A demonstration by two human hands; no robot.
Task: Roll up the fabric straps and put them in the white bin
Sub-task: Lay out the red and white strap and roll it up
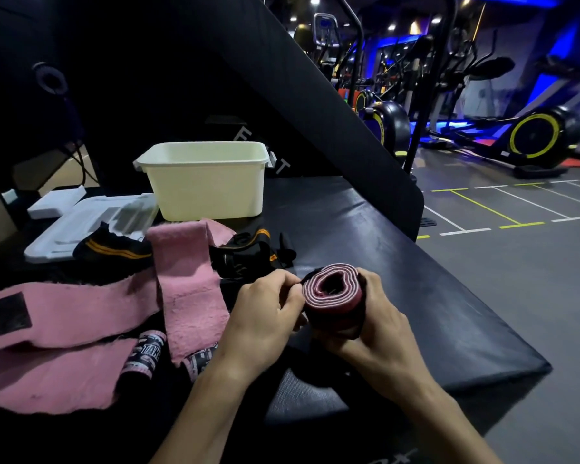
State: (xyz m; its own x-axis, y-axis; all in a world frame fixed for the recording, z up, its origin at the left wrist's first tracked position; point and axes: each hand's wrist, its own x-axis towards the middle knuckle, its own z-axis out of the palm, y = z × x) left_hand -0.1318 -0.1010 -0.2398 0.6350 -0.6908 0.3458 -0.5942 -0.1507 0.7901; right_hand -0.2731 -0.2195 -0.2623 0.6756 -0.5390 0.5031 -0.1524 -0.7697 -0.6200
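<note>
A rolled pink and black fabric strap (334,296) is held upright above the black padded bench (416,303), its spiral end facing me. My right hand (375,323) wraps around the roll from the right and below. My left hand (268,309) pinches the strap's loose outer end at the roll's left edge. Two unrolled pink straps (188,289) lie flat to the left, one with a black patch (4,316). The white bin (205,182) stands at the back of the bench, apart from both hands.
Black straps with orange stripes (245,249) lie between the pink straps and the bin. White trays (91,222) sit left of the bin. The bench's right edge drops to the gym floor (516,262), with exercise machines (536,135) beyond.
</note>
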